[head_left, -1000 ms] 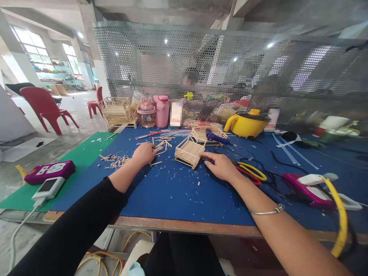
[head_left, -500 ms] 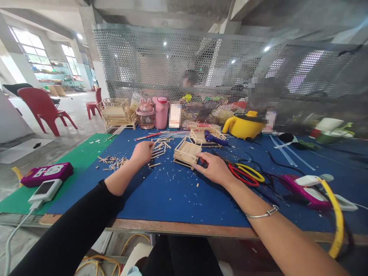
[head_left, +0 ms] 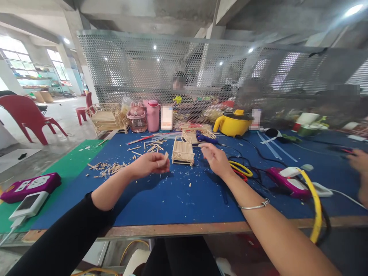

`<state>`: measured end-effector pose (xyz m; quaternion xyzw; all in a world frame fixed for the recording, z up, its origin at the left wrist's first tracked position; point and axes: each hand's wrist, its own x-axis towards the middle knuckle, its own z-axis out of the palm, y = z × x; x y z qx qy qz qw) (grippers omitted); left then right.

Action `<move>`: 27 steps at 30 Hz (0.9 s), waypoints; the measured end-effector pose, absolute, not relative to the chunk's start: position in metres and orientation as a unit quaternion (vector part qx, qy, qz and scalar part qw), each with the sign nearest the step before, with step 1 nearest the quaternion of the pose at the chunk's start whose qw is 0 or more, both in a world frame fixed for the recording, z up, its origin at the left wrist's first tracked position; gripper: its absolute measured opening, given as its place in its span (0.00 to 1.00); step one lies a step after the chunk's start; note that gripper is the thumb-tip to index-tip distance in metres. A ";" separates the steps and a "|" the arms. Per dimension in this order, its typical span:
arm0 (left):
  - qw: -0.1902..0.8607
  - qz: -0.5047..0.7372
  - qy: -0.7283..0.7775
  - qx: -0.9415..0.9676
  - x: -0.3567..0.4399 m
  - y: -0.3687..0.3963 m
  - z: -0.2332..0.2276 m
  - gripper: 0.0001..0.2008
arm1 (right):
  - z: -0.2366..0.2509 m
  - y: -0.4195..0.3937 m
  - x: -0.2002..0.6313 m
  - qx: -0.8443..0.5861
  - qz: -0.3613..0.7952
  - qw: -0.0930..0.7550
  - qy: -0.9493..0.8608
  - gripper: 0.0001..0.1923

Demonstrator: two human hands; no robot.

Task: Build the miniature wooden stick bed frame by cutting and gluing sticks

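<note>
My left hand [head_left: 151, 164] is lifted above the blue mat [head_left: 161, 191] and pinches a short wooden stick [head_left: 166, 155] between thumb and fingers. Just right of it stands a small box frame built of sticks [head_left: 183, 152]. My right hand [head_left: 215, 159] hovers beside that frame with its fingers loosely apart and nothing in it. Loose sticks [head_left: 149, 147] lie scattered behind my left hand, and a heap of stick offcuts [head_left: 107, 168] lies to its left.
A purple glue gun [head_left: 204, 138] rests on another stick frame behind. Yellow and red loops [head_left: 241, 168], black cables, a pink and white tool [head_left: 290, 180], a yellow pot [head_left: 233, 123], pink bottles [head_left: 153, 115], a purple power strip [head_left: 28, 184]. Another person's hand [head_left: 359, 161] enters at right.
My left hand has lifted off the stick pile toward me with a stick in it. My right hand has left the box frame and risen. The view has swung to the right.
</note>
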<state>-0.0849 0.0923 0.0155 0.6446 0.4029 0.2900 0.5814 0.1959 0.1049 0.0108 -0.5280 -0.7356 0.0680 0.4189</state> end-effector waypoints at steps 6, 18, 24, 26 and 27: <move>0.599 0.146 0.384 0.688 -0.055 0.066 0.011 0.11 | 0.022 0.100 0.204 -0.530 0.088 0.482 -0.692 0.22; 0.475 0.194 0.416 0.751 -0.055 0.072 0.007 0.09 | 0.015 0.083 0.164 -0.449 0.253 0.250 -0.820 0.13; 0.422 0.178 0.439 0.773 -0.058 0.074 0.006 0.11 | 0.028 0.069 0.215 -0.651 0.023 0.237 -0.720 0.15; 0.395 0.175 0.452 0.780 -0.059 0.075 0.005 0.12 | 0.028 0.060 0.236 -0.701 -0.038 0.217 -0.678 0.13; 0.376 0.175 0.460 0.785 -0.059 0.076 0.005 0.12 | 0.028 0.055 0.244 -0.717 -0.053 0.200 -0.665 0.12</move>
